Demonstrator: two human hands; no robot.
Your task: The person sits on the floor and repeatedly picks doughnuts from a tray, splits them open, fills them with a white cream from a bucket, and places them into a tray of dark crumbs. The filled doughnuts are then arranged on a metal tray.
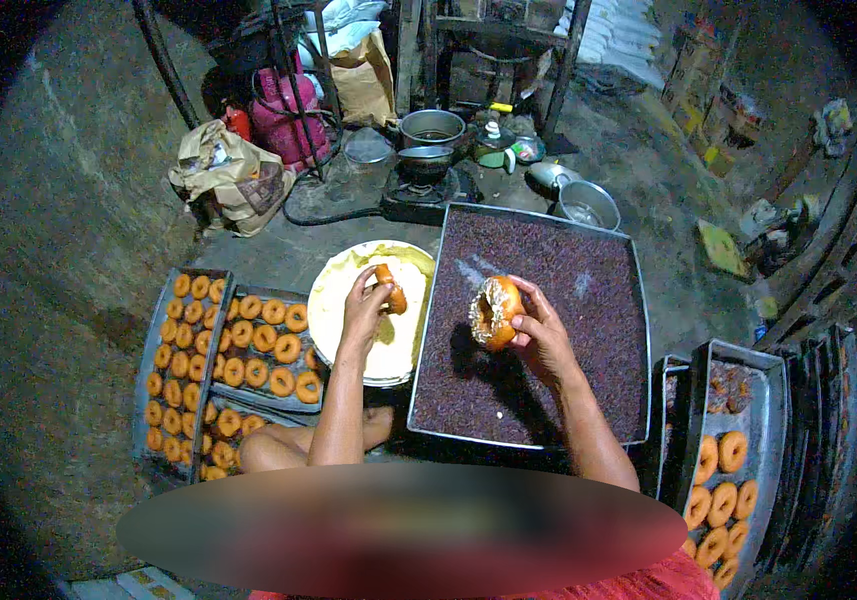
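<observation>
My left hand [365, 307] grips a plain ring doughnut [391, 289] on edge, above a round white tub [321, 341] of pale yellow cream. In my right hand [544, 334] is a second ring doughnut [507, 311], whose left-facing side carries a whitish, flaky coating. That hand is over a large rectangular metal tray [642, 315] spread with dark brown sprinkles [488, 390]. A few pale patches mark the sprinkles near the tray's far half. The tub stands against the tray's left side.
At left, metal trays [207, 367] hold many plain doughnuts; more lie in a tray [762, 420] at right. Beyond are a gas burner [424, 191] with a pot, a saucepan [588, 206], a pink gas cylinder [286, 112] and a paper sack [233, 180].
</observation>
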